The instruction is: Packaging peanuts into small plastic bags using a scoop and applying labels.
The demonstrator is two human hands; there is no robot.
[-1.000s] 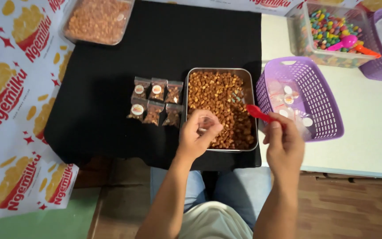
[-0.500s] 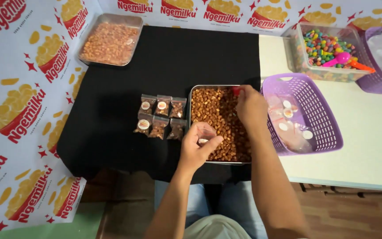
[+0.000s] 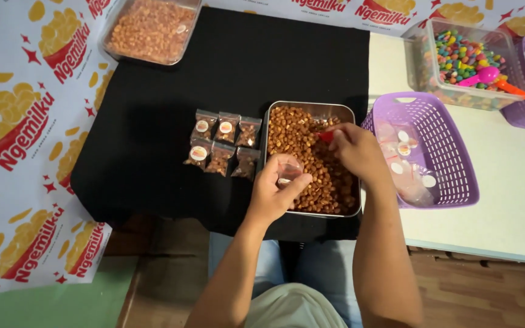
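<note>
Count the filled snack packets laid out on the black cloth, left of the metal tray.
6 filled packets, in two rows of three on the black cloth just left of the metal tray. The left hand holds another small bag above the tray, not counted.

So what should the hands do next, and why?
Probably lift the red scoop with some nuts and tip it into the little bag. The right hand has the scoop down in the nut tray, and the left hand holds the clear bag beside it over the tray. The bag looks empty, while six filled bags lie to the left.
</note>
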